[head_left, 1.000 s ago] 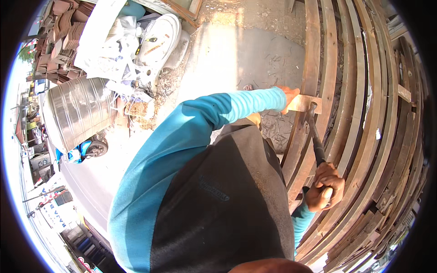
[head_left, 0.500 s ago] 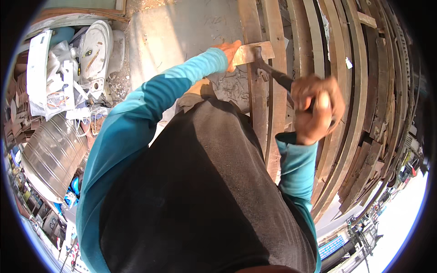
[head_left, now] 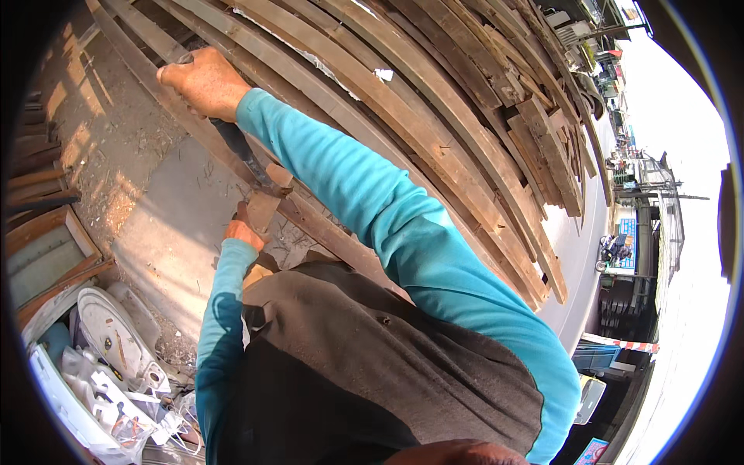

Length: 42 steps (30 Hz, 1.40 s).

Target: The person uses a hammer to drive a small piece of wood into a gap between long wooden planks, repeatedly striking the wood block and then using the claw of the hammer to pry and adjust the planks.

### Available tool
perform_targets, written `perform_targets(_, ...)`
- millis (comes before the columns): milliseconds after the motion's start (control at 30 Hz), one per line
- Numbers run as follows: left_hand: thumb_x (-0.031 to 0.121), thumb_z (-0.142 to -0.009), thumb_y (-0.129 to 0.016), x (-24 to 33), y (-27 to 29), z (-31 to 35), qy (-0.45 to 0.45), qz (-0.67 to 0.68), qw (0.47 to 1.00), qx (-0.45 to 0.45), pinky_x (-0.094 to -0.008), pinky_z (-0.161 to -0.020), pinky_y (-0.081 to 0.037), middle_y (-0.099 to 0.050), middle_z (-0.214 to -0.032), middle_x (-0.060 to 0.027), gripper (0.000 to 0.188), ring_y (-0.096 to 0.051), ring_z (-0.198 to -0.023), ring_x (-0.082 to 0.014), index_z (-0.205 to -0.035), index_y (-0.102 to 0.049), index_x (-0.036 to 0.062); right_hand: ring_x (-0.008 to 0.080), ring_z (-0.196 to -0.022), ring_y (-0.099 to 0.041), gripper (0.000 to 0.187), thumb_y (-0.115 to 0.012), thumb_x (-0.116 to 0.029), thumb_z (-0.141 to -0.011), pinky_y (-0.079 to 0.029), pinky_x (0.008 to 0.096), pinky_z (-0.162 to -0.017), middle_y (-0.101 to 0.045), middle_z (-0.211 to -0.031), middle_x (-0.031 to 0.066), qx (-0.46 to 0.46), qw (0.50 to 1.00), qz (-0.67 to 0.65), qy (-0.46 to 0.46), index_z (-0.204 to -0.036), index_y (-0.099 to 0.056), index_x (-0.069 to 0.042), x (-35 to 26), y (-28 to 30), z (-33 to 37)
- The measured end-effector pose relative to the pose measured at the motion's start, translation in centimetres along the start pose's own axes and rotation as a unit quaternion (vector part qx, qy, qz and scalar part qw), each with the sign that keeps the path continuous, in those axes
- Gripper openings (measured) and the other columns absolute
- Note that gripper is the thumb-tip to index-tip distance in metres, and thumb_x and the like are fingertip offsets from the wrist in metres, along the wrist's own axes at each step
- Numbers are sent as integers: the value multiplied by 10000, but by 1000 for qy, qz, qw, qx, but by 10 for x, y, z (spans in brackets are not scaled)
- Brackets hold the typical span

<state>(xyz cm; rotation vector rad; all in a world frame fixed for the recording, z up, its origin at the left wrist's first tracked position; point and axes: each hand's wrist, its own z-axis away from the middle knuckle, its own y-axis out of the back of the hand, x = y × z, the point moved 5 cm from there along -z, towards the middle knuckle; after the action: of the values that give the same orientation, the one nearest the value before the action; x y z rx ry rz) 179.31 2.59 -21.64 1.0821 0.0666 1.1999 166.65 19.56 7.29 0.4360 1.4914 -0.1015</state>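
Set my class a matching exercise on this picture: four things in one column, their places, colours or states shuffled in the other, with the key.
1. Right hand
2. Left hand
3. White scrap
4. Sleeves

A. Lying on the long planks
B. Blue-green
C. Gripping a tool's dark handle
D. Holding a small wood block

Pairs: 1-C, 2-D, 3-A, 4-B.

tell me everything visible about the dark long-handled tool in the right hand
The dark long-handled tool looks metal toward its head, with a blackish grip. The bare right hand is closed around its upper-left end. It slants toward the picture's lower right, its head over the pale rectangular wooden block; whether they touch is unclear.
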Motion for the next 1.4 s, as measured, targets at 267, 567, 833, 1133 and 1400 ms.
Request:
perform_targets(267, 286, -705, -840, -37, 36, 6, -168, 282, 943, -47, -454, -889, -553, -593, -1283, -213, 850, -638, -1071, -369, -1415, -445, 34, 80, -514, -422, 427, -591, -410, -985, -340, 278, -461, -475, -613, -4, 70, 991, -113, -21, -741, -539, -63, -86, 69, 82)
perform_targets(567, 350, -867, -702, 9, 78, 61, -91, 776, 564, -265, -392, -805, -578, -420, -1525, -172, 837, -558, -1241, -277, -1569, -264, 224, 103, -472, -377, 383, -541, -355, -1014, -329, 277, -453, -419, -575, 10, 244, 915, -308, 92, -768, -502, -64, -113, 96, 150)
perform_targets(833, 289, -856, -734, 12, 80, 122, -63, 818, 514, -249, -483, -961, -551, -584, -1234, -140, 658, -593, -1192, -341, -1414, -449, 87, 115, -483, -412, 357, -548, -320, -990, -366, 277, -473, -446, -574, 35, 304, 888, -312, 146, -780, -505, -34, -94, 36, 243)
perform_targets(1133, 286, -868, -731, -51, 48, 174, 27, 796, 578, -178, -418, -888, -572, -638, -1150, -78, 424, -637, -1043, -253, -1205, -548, 104, 134, -531, -450, 309, -521, -264, -995, -399, 287, -506, -469, -610, 66, 383, 839, -283, 262, -799, -482, -28, -101, -52, 356)
perform_targets(1400, 259, -898, -721, -55, 71, 215, -10, 658, 696, -286, -343, -776, -610, -668, -1085, -118, 364, -658, -904, -207, -1153, -539, 75, 112, -515, -446, 281, -549, -228, -984, -395, 279, -490, -471, -602, 43, 578, 776, -124, 221, -793, -492, -30, -119, -109, 428)
